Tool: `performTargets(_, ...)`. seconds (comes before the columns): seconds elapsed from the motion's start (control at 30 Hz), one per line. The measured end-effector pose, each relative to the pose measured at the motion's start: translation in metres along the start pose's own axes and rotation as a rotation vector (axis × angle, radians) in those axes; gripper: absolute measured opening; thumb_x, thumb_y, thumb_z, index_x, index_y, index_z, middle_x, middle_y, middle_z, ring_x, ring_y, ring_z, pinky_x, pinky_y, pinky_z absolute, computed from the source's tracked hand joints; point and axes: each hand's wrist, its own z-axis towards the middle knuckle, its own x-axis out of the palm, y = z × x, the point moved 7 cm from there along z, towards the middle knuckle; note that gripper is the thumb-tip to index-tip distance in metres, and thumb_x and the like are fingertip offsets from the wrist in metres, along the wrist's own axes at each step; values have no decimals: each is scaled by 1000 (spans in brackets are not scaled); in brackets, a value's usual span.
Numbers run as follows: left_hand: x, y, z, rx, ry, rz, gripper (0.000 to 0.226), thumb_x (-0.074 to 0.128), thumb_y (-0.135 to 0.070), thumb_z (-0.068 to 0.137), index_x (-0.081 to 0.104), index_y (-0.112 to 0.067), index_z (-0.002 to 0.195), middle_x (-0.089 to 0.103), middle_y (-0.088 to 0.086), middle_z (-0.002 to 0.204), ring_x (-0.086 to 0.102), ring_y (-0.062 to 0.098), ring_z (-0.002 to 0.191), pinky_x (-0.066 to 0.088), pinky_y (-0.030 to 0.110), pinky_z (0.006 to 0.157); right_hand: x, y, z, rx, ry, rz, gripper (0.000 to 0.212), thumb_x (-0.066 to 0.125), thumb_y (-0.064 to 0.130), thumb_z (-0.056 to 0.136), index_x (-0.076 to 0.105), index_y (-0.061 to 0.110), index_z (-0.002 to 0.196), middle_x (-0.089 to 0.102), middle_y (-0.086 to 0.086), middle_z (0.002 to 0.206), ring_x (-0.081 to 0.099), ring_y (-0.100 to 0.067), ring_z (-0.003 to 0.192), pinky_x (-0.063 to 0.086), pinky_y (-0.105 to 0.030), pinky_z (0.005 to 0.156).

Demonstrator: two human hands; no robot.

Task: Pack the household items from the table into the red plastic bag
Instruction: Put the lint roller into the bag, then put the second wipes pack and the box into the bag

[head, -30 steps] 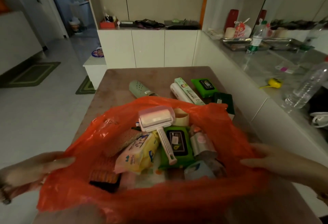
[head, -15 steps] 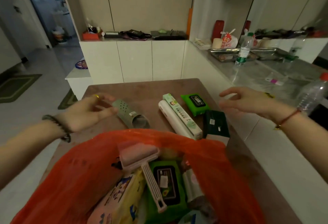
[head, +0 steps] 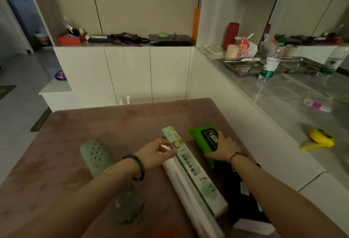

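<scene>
On the brown table [head: 113,124], a long green-and-white box [head: 198,173] lies beside a long white box [head: 188,200]. My left hand [head: 160,151] reaches over their far end, fingers closed on the green-and-white box. My right hand [head: 224,147] grips a bright green wipes pack [head: 198,135], thumb at its near edge. Both items still rest on the table. A dark pack [head: 245,196] lies under my right forearm. A pale green perforated tube [head: 96,154] lies left of my left arm. Only a red blur at the bottom edge shows where the bag is.
A grey counter [head: 283,105] runs along the right with a yellow tape measure [head: 321,139], water bottles [head: 270,64] and metal trays [head: 243,64]. White cabinets [head: 128,71] stand behind the table. Open floor lies to the left.
My hands left the bag's rim and moved forward over the table. The left now rests on the long box, the right on the green wipes pack. The bag dropped below the view.
</scene>
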Motion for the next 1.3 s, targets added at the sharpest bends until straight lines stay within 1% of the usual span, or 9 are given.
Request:
performTargets(0.1,13,8,36,-11,19,-33,41,53,-40,87,48,-19,122,59,-3,107,56,12,95,47,24,84,21,0,25,61,11,-85,121,69,62,64,-10,23,147,30,-23,143,34,-39,130,30,-51,107)
performTargets(0.27,25,10,44,-55,9,-225,49,56,-40,84,46,-16,126,56,3,114,55,9,83,46,9,51,-2,6,15,-7,-192,58,106,72,47,67,7,20,146,38,-19,137,40,-38,125,37,-49,103)
performTargets(0.47,15,-26,-10,-82,-27,-641,96,73,-63,45,39,-30,129,56,-5,113,54,21,107,50,38,78,-74,50,-104,-496,-411,397,95,72,38,59,27,23,142,54,-7,121,54,-25,108,47,-45,91)
performTargets(0.63,11,-63,-98,93,-137,-951,48,81,-51,34,74,-34,79,77,-3,86,71,19,86,58,36,65,-97,73,-250,-740,-576,226,92,70,47,60,34,22,140,52,-4,118,51,-22,107,42,-41,94)
performTargets(0.8,9,-62,-199,183,-185,-942,26,74,-32,56,70,-20,79,76,-1,74,72,14,66,58,30,54,-98,52,-340,-722,-316,530,84,59,73,53,21,59,126,36,20,128,38,-2,120,36,-27,98)
performTargets(1.03,31,-57,-300,322,-104,-632,22,62,-33,70,63,-21,88,73,-13,65,66,-3,59,53,14,49,-39,48,-405,-600,421,991,68,84,42,53,57,36,115,74,2,102,71,-18,91,57,-25,67)
performTargets(1.13,19,-43,-326,416,-285,-287,19,46,-40,88,55,-27,98,67,-21,89,59,-18,81,47,6,76,-10,44,-420,-527,439,1164,58,81,37,51,66,22,105,76,-1,96,73,-19,86,57,-25,62)
performTargets(1.2,0,-16,-334,343,-456,164,60,40,-66,79,43,-27,125,59,-6,121,53,4,114,38,31,105,12,32,-419,-397,399,1321,51,76,36,53,68,19,101,76,-5,92,73,-20,82,57,-26,58)
performTargets(1.3,-25,41,-336,-28,-510,860,83,42,-71,73,21,-29,141,45,7,141,37,28,131,23,45,113,40,14,-413,-251,286,1354,36,72,31,68,64,23,102,75,-5,94,73,-18,79,58,-26,57)
